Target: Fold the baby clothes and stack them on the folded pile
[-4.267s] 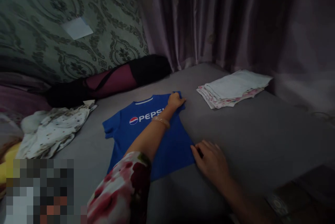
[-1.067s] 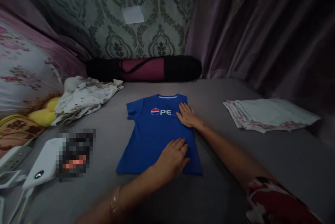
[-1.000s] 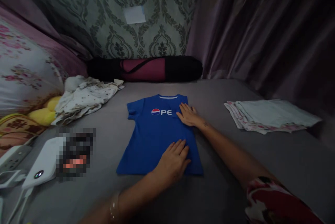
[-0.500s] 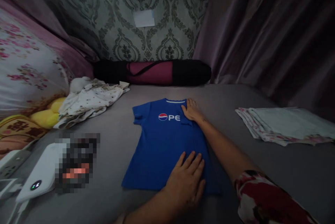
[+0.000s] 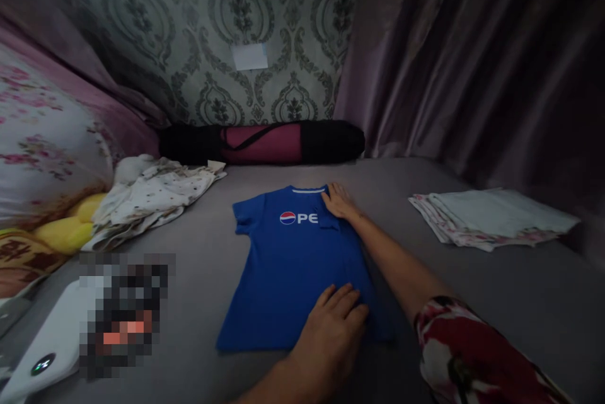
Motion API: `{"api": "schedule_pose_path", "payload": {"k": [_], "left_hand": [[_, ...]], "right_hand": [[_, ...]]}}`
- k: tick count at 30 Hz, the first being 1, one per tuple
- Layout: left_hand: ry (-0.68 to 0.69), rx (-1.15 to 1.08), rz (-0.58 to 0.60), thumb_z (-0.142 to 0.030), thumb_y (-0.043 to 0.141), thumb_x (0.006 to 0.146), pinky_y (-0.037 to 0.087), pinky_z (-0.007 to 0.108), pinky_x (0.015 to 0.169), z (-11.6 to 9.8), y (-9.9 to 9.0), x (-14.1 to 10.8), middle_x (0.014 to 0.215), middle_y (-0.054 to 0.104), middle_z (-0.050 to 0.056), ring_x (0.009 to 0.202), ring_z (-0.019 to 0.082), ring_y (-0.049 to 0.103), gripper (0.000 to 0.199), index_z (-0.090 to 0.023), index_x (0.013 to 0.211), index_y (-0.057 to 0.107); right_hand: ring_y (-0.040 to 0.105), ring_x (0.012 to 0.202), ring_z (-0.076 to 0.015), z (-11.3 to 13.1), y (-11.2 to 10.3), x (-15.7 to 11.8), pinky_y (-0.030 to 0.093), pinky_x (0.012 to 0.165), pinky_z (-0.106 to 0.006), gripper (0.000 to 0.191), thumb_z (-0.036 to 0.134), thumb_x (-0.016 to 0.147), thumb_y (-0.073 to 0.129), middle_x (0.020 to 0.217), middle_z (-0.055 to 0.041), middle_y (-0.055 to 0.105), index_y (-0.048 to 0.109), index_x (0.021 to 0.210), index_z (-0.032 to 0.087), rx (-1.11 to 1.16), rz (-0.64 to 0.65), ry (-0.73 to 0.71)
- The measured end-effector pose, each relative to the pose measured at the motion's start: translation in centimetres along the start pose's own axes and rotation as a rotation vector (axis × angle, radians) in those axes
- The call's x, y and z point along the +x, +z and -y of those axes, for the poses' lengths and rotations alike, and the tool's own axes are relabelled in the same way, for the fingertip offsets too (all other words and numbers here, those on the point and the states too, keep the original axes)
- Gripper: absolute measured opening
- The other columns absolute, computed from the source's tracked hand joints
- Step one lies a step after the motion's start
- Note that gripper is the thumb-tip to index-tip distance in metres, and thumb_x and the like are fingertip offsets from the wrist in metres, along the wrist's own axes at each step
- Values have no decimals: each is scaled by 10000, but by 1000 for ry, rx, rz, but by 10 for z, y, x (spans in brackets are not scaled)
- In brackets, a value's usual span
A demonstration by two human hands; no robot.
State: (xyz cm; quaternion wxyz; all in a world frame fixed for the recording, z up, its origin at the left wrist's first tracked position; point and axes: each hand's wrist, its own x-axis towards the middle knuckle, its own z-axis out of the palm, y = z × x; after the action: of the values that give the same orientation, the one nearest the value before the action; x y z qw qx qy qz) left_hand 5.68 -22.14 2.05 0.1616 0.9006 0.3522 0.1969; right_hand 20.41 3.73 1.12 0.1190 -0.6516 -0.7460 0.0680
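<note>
A blue T-shirt (image 5: 288, 284) lies front side up, its right side folded inward so the sleeve rests over part of the white "PE" lettering beside a round red, white and blue logo. Pressed on the fold near the collar is my right hand (image 5: 338, 200), its fingers flat. My left hand (image 5: 333, 325) rests on the lower right part of the shirt, fingers slightly bent and apart, palm down. Neither hand grips the cloth visibly; what lies under the palms is hidden.
Folded light cloths (image 5: 494, 218) lie to the right. On the left are a crumpled spotted cloth (image 5: 155, 193), yellow plush items (image 5: 66, 230), a white power bank (image 5: 59, 328) and a pixelated object (image 5: 127, 316). A black and magenta roll bag (image 5: 265, 142) lies along the wall.
The whole view has shifted, so things appear a little lower and farther left. My left hand's fingers are drawn slightly closer together and more bent. My right hand stays at the shirt's shoulder.
</note>
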Motion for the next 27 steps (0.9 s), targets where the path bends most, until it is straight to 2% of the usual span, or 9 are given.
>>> {"api": "schedule_pose_path", "payload": {"k": [4,7,12,16,18,20,22,24,27], "left_hand": [[69,35,-85,-216,434,947,459,410,1058,4,12,0,1284,636,60,1235,215,561,260,-230,1122,626],[117,24,-190,-209,439,939,494,372,1026,9,16,1,1185,691,43,1143,194,626,232,-240,1044,644],[153,-19,-363,-181,441,925,553,337,936,16,10,3,1135,704,66,1063,187,664,268,-233,1133,601],[39,-59,-457,-183,471,916,566,343,896,20,0,3,1120,703,75,1046,195,665,289,-234,1182,575],[-36,-96,-426,-205,472,920,563,345,890,19,-7,4,1087,711,70,1022,198,671,256,-235,1138,603],[-167,-160,-382,-236,466,927,563,336,863,16,-16,5,1056,716,69,982,198,679,234,-228,1095,628],[-332,-220,-361,-262,464,928,564,322,813,13,-25,7,1041,718,67,939,198,684,245,-219,1109,625],[-463,-273,-371,-277,473,923,556,296,735,12,-31,9,1022,718,58,839,180,687,264,-207,1143,601],[-572,-358,-403,-288,494,908,496,239,572,14,-35,11,992,714,40,600,116,626,284,-199,1167,568]], "right_hand": [[222,1441,-269,6,-5,-1,157,1158,-390,672,467,983,193,1541,-206,289,315,1461,10,-12,-51,19],[222,1440,-282,9,2,-3,152,1163,-391,713,495,976,200,1541,-213,285,304,1462,-16,-23,-28,-6],[214,1442,-286,11,10,-9,129,1172,-401,734,514,969,237,1542,-213,282,307,1462,-24,4,-26,15],[343,1391,-231,4,-4,-9,212,1147,-350,630,483,967,284,1498,-153,401,406,1432,77,179,-61,7],[429,1338,-184,-4,-13,-8,303,1101,-324,602,448,990,151,1466,-114,458,415,1432,135,246,-39,43],[392,1366,-180,-13,-18,-9,316,1096,-330,661,399,987,8,1503,-140,397,338,1471,93,278,-22,74],[299,1417,-190,-17,-18,-15,254,1134,-324,663,428,986,64,1543,-154,315,304,1482,58,286,-9,47],[224,1446,-210,-15,-12,-26,182,1165,-336,673,466,980,146,1563,-152,268,294,1487,49,226,-11,-38],[158,1461,-270,-4,1,-44,123,1180,-395,746,525,965,173,1570,-184,223,271,1487,1,83,22,-76]]}}
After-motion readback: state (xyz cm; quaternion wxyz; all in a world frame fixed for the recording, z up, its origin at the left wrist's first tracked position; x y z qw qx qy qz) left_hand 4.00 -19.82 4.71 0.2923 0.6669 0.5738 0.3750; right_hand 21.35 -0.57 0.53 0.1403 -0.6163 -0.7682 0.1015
